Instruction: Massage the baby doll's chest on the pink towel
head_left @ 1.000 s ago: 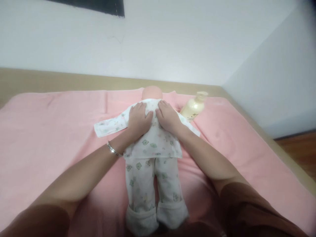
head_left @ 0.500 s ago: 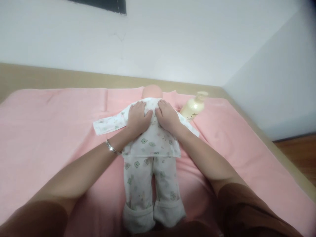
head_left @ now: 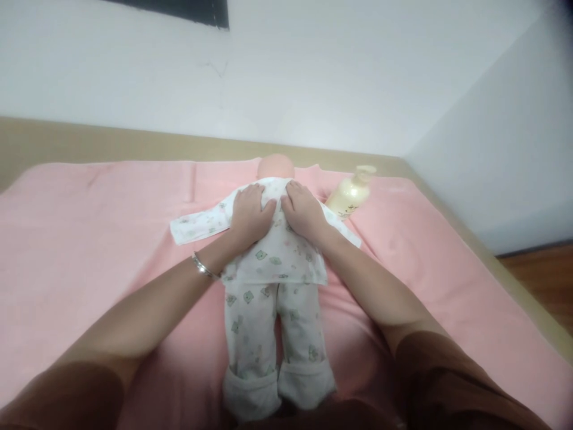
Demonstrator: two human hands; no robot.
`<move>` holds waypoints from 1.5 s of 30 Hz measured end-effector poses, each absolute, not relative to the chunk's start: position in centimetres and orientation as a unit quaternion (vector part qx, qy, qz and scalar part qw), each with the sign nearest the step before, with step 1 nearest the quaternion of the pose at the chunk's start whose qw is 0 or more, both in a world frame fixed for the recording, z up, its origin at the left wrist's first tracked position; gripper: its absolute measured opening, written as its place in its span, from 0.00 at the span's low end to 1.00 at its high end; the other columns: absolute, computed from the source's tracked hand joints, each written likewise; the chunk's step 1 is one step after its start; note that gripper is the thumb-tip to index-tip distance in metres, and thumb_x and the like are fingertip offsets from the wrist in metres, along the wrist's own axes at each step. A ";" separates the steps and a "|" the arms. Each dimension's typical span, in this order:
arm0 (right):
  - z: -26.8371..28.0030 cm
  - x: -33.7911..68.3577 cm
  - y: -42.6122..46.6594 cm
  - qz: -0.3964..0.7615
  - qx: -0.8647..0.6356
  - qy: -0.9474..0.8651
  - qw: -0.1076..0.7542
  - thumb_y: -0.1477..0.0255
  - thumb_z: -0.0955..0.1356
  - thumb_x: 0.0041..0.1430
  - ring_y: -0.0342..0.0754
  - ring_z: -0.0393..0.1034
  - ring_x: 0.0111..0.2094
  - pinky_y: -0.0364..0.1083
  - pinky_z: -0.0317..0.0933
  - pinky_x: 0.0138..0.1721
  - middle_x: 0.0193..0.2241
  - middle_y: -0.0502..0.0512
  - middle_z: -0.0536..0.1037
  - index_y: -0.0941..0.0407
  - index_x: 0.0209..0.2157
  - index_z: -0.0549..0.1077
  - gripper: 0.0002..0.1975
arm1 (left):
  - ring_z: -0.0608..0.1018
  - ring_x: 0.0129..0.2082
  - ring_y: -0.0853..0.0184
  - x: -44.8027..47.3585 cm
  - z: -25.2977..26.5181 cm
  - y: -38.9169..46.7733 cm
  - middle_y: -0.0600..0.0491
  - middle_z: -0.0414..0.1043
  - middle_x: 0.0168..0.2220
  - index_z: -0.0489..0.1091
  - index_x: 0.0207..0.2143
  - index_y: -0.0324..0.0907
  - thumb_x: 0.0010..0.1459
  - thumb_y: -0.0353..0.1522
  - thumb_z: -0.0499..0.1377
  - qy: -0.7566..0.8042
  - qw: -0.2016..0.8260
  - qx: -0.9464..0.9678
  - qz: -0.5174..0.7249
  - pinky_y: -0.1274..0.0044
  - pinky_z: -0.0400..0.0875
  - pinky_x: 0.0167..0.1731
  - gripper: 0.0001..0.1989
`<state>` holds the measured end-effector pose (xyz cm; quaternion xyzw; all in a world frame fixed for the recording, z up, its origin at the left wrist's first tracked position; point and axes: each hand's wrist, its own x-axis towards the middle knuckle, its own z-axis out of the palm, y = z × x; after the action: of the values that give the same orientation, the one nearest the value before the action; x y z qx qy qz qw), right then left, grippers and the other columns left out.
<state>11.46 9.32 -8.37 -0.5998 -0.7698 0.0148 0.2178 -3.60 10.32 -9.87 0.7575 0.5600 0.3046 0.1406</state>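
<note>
A baby doll (head_left: 275, 166) in white printed clothes lies stretched out with its head at the far end; no face shows. My left hand (head_left: 252, 216) rests flat on the upper left of its long-sleeved top (head_left: 273, 258), thumb pointing inward. On the upper right of the same top lies my right hand (head_left: 304, 214), also flat, its thumb close to the other one. Neither hand grips anything. The matching trousers (head_left: 253, 334) stretch toward me, with thick cuffs at the bottom. Both sleeves spread out to the sides.
A pink sheet (head_left: 98, 239) lies under the doll, with folds around it. To the right of the doll's head, a pale yellow pump bottle (head_left: 351, 194) leans at a slant. Beyond the sheet runs a tan edge (head_left: 134, 140) against a white wall (head_left: 313, 77).
</note>
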 end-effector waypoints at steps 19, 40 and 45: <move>-7.4 11.7 9.2 0.004 -0.599 -0.783 0.168 0.73 0.54 0.69 0.56 0.70 0.45 0.52 0.62 0.50 0.45 0.67 0.77 0.62 0.45 0.68 0.15 | 0.64 0.66 0.48 -3.1 -9.5 7.8 0.34 0.64 0.64 0.63 0.60 0.27 0.63 0.33 0.47 0.535 0.046 0.801 0.264 0.57 0.58 0.66 0.27; -7.4 10.0 6.5 -0.102 -0.613 -0.776 0.110 0.67 0.52 0.72 0.61 0.70 0.46 0.55 0.61 0.50 0.41 0.70 0.77 0.67 0.46 0.71 0.23 | 0.72 0.58 0.51 -4.5 -8.4 11.0 0.39 0.72 0.56 0.69 0.53 0.34 0.63 0.33 0.45 0.558 0.148 0.783 0.229 0.58 0.66 0.60 0.22; -7.4 10.0 6.6 -0.085 -0.611 -0.778 0.119 0.68 0.54 0.70 0.61 0.69 0.50 0.55 0.61 0.54 0.46 0.71 0.77 0.68 0.48 0.70 0.21 | 0.75 0.51 0.50 -4.8 -9.2 11.5 0.38 0.75 0.47 0.70 0.45 0.36 0.65 0.34 0.43 0.551 0.110 0.788 0.253 0.56 0.69 0.55 0.19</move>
<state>9.96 6.61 -7.35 -0.6111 -0.7779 -0.0850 0.1190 -4.76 11.48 -9.17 0.7878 0.5508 0.2528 0.1102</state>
